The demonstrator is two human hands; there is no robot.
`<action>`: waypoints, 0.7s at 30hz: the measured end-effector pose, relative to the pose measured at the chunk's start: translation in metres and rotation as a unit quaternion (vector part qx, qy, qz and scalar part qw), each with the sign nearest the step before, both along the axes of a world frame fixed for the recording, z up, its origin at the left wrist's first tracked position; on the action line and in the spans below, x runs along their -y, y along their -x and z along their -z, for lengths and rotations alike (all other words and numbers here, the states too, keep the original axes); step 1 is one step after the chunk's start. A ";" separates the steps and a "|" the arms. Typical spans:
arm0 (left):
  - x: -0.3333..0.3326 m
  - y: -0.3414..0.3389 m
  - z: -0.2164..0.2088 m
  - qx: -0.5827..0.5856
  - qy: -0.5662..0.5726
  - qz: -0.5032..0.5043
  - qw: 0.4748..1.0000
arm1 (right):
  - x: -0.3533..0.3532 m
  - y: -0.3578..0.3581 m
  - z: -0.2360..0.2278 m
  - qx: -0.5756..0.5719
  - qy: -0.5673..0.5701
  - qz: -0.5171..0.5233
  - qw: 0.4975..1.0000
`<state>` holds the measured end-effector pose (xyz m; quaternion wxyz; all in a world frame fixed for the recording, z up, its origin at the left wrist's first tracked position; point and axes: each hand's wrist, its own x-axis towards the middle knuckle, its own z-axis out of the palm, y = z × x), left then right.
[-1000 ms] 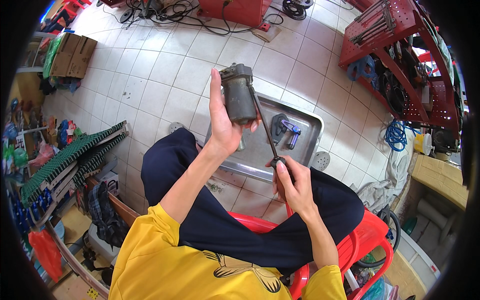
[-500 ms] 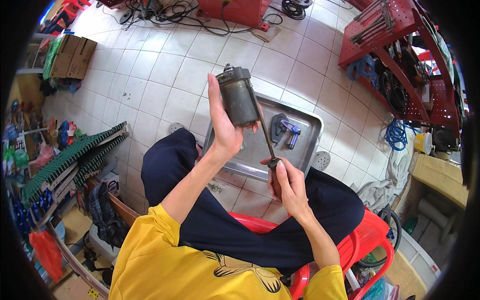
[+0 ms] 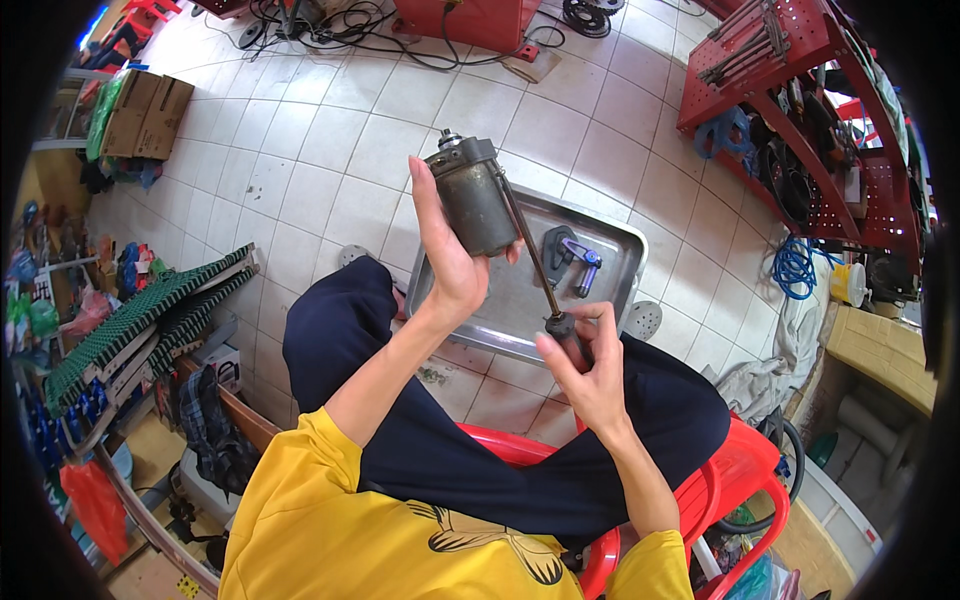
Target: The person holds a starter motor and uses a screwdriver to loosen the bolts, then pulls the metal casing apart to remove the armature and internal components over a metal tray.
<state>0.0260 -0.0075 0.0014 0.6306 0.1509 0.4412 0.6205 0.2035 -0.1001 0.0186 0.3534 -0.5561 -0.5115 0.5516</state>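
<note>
My left hand (image 3: pixel 452 262) is wrapped round a dark metal motor (image 3: pixel 480 210), a cylinder with a small shaft and gear at its upper end. Its thumb lies along the left side, and the fingertips show at the lower right. A long screwdriver (image 3: pixel 537 262) reaches up along the motor's right side, with its tip by the motor's end cap. My right hand (image 3: pixel 592 375) holds the dark handle, thumb and forefinger spread around it and the other fingers partly hidden. Below lies a metal tray (image 3: pixel 632 245) with a dark flat part (image 3: pixel 553 250) and a blue-and-black piece (image 3: pixel 586 268) in it.
The tray sits on white floor tiles between my feet. A red rack with tools (image 3: pixel 765 60) stands at the right, above a coiled blue hose (image 3: pixel 793 270). Cables (image 3: pixel 340 35) cross the floor ahead. A striped green folding chair (image 3: pixel 150 320) and cardboard boxes (image 3: pixel 150 112) are at the left.
My right hand's thumb and forefinger have spread apart on the screwdriver handle, and the handle has shifted slightly right. The motor has tilted a little to the left.
</note>
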 end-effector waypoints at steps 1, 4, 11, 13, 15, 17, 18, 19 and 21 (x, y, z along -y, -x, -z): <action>0.000 0.000 0.000 0.003 0.000 0.000 1.000 | -0.001 0.001 0.000 0.050 -0.044 -0.007 0.998; 0.002 0.000 -0.001 0.008 0.005 0.004 1.000 | -0.001 -0.005 0.008 0.015 0.060 0.000 0.998; -0.002 -0.003 -0.003 -0.009 -0.022 -0.005 1.000 | -0.001 -0.007 0.005 -0.054 0.111 -0.056 0.991; -0.002 0.000 0.001 -0.023 -0.039 0.007 0.999 | -0.001 -0.006 0.006 -0.117 0.111 -0.083 0.983; -0.002 0.003 0.003 -0.029 -0.045 0.006 0.999 | -0.004 -0.009 0.004 -0.160 0.171 -0.085 0.969; -0.002 0.005 0.003 -0.028 -0.038 -0.006 0.999 | -0.002 -0.019 0.011 -0.193 0.204 -0.101 0.954; -0.002 0.004 0.003 -0.030 -0.041 -0.005 0.999 | -0.003 -0.018 0.008 -0.215 0.224 -0.073 0.948; -0.001 0.004 0.004 -0.032 -0.043 -0.003 0.999 | -0.004 -0.016 0.004 -0.237 0.243 -0.044 0.940; 0.000 0.002 0.003 -0.031 -0.045 -0.006 0.998 | -0.003 -0.014 0.000 -0.244 0.241 -0.020 0.939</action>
